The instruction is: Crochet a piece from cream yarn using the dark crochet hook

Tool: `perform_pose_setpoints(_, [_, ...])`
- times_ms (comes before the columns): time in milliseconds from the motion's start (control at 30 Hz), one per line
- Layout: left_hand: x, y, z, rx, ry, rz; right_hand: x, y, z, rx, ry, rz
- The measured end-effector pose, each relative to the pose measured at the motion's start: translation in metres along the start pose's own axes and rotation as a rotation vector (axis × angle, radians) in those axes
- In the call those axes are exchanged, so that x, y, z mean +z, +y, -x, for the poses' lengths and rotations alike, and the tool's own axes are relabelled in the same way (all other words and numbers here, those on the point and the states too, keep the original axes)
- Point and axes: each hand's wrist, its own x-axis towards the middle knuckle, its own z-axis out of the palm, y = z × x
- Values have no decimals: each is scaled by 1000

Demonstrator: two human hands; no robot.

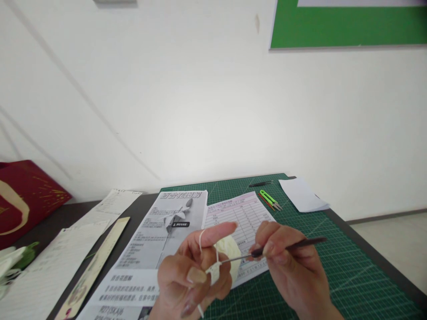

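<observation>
My left hand [196,271] pinches a small cream crochet piece [214,272] between thumb and fingers, its index finger stretched out with a strand of yarn looped round it. My right hand [290,262] grips the dark handle of a crochet hook [302,243]. The hook's thin metal shaft points left, and its tip meets the top of the crochet piece. Behind the left fingers sits a pale cream yarn ball [235,258], partly hidden, on a printed table sheet [240,213].
A green cutting mat [347,253] covers much of the desk. Green thread snips [269,200], dark tweezers [260,183] and white paper [302,195] lie at the back right. Leftward are a printed flower sheet [143,249], a ruler [93,266], handwritten pages [70,249] and a red bag [30,200].
</observation>
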Motion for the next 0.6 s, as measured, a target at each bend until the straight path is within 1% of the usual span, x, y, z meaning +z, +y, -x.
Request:
perform_pose_setpoints(67, [-1, 0, 0, 4, -11, -37, 2, -1, -1, 81, 41, -89])
perform_pose_setpoints(133, [-1, 1, 0, -2, -16, -71, 5, 1, -2, 219, 77, -226])
perform_pose_setpoints(167, [0, 2, 0, -11, 7, -111, 6, 2, -2, 301, 91, -303])
perform_pose_setpoints(233, [2, 5, 2, -24, 110, -243, 8, 6, -1, 461, 128, -441])
perform_pose_setpoints(300, [5, 7, 5, -25, 231, -399, 10, 10, -1, 575, 175, -537])
perform_pose_setpoints(367, [7, 8, 7, -25, 306, -493, 11, 12, -1, 618, 214, -586])
perform_pose_setpoints(467, [10, 7, 7, -29, 373, -548, 11, 13, -1, 607, 249, -596])
perform_pose_setpoints(600, [9, 3, 4, 0, 389, -612, 11, 13, -2, 576, 286, -562])
